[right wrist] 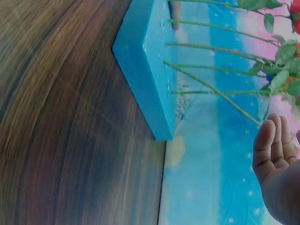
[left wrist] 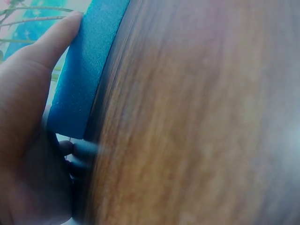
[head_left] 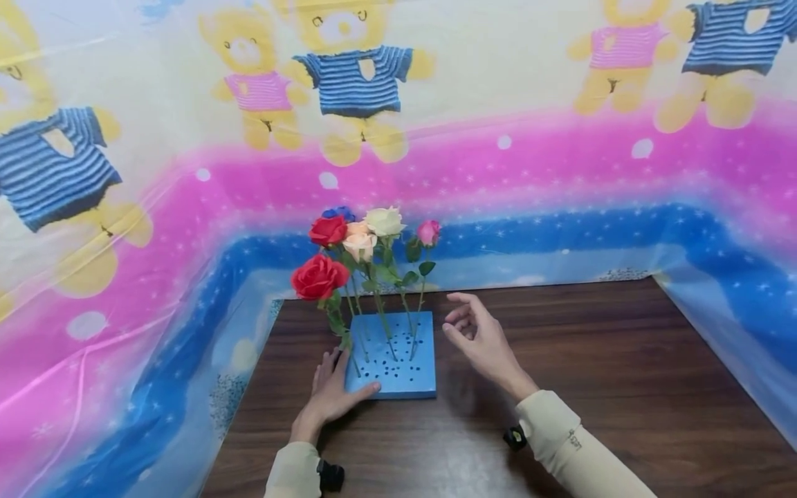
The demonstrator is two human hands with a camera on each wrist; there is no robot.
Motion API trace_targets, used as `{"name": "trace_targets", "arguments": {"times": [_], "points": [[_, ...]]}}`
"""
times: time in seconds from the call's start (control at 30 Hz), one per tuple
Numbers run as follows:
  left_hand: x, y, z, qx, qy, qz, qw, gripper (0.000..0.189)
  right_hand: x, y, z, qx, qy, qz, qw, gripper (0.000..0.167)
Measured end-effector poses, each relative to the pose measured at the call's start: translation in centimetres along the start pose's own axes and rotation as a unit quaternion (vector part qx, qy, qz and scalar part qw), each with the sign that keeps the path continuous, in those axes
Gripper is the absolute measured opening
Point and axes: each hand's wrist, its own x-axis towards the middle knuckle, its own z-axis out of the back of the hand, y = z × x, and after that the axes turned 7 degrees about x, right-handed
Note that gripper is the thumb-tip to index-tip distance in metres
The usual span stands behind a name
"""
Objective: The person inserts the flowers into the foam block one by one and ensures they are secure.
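Upright stems of several artificial roses stand in a light blue foam block (head_left: 398, 384) full of small dark holes. Among them are a large red rose (head_left: 320, 277), a second red rose (head_left: 328, 230), a peach rose (head_left: 360, 242), a white rose (head_left: 385, 221), a blue rose (head_left: 339, 213) and a pink rosebud (head_left: 428, 233). At the block's front left corner rests my left hand (head_left: 333, 394), thumb along the front edge and fingers spread by the left side. To the right of the block my right hand (head_left: 482, 342) hovers with loosely bent fingers and nothing in them.
Dark wood-grain table (head_left: 598, 387) carries the block. Behind and around it hangs a pink and blue backdrop (head_left: 529, 166) printed with teddy bears. Each wrist wears a small black device (head_left: 330, 476).
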Motion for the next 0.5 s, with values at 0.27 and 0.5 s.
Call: {"name": "trace_targets", "arguments": {"times": [0.27,0.5], "points": [[0.2,0.3,0.0,0.014,0.018,0.011,0.9997,0.122,-0.7,-0.2,1.6,-0.008,-0.019,-0.011,0.9997,0.047],[-0.5,0.5,0.6,0.001,-0.021,0.012,0.9997,0.117,-1.2,-0.5,2.6,-0.028,-0.022,-0.003,0.9994,0.046]]}}
